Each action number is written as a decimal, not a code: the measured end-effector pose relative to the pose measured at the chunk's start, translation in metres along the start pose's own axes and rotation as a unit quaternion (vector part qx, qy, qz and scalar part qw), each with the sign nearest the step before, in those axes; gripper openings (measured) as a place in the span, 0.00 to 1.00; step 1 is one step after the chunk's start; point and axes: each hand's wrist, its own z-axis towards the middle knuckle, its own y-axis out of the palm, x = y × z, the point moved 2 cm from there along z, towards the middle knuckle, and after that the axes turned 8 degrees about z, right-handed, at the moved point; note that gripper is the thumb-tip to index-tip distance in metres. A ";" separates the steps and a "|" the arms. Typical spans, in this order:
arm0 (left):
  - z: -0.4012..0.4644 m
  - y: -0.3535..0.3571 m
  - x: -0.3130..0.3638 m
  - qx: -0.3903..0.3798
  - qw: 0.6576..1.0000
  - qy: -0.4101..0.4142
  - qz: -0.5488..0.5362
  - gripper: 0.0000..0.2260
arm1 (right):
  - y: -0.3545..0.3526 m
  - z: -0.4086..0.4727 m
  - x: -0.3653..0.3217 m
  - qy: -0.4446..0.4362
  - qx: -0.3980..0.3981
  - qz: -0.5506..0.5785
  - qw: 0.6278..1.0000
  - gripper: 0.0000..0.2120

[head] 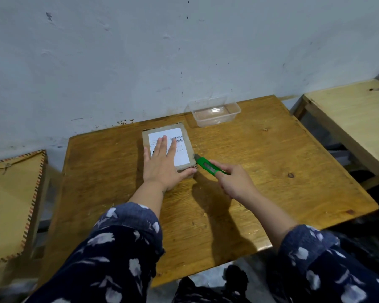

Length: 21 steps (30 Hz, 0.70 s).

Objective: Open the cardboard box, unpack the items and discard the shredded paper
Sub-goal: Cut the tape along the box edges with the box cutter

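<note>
A small closed cardboard box (185, 133) with a white shipping label lies flat on the wooden table (260, 171). My left hand (162, 162) rests flat on top of the box, fingers spread, thumb along the near edge. My right hand (234, 180) grips a green utility knife (208, 166). The knife's blade tip touches the box's near right corner. No shredded paper or contents are visible; the box is sealed.
A clear plastic container (214, 111) stands empty at the table's back, right of the box. A lighter wooden table (354, 119) stands to the right, a woven-edged brown surface (11, 197) to the left. A pale wall runs behind.
</note>
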 end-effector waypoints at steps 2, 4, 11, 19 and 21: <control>-0.001 0.000 0.000 -0.002 1.000 0.002 0.001 0.50 | 0.001 -0.007 0.001 0.001 0.005 0.004 1.000 0.18; -0.001 0.000 0.000 -0.007 1.000 0.002 0.002 0.50 | 0.002 -0.013 0.001 0.002 0.006 0.002 1.000 0.18; -0.004 -0.006 0.002 -0.030 0.999 -0.015 -0.012 0.51 | -0.003 -0.023 0.001 0.017 -0.006 0.025 1.000 0.18; -0.027 -0.018 0.003 -0.066 0.993 0.007 -0.102 0.48 | -0.013 -0.030 -0.003 0.029 -0.024 0.002 0.999 0.20; -0.041 -0.019 -0.003 -0.055 0.992 0.010 -0.112 0.43 | -0.015 -0.032 -0.005 0.020 -0.038 -0.043 0.998 0.22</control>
